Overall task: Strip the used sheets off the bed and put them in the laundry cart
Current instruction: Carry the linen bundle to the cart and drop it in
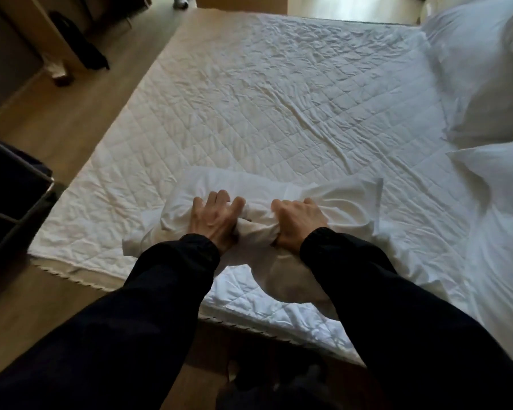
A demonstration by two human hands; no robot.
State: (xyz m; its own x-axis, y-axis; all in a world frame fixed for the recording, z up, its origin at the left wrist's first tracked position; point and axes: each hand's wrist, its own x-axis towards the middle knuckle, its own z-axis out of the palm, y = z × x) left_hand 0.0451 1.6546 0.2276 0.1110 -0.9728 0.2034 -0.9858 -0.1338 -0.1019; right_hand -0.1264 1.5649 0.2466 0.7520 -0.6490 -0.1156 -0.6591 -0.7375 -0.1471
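A bunched white sheet (pixel 332 202) lies on the near side of the bed, over the quilted white mattress cover (pixel 249 99). My left hand (pixel 215 220) grips the left part of the bundle, fingers dug into the cloth. My right hand (pixel 298 221) is closed on the bundle just to the right of it. Part of the sheet hangs down over the near bed edge between my dark sleeves. A dark laundry cart (pixel 15 196) with a metal rim stands at the left, beside the bed corner.
Two white pillows (pixel 486 69) lie at the right end of the bed, with loose white bedding (pixel 498 261) below them. Wooden floor (pixel 57 113) runs along the left. A dark bag (pixel 80 42) leans on furniture at the far left. A person's foot (pixel 180 1) shows at the top.
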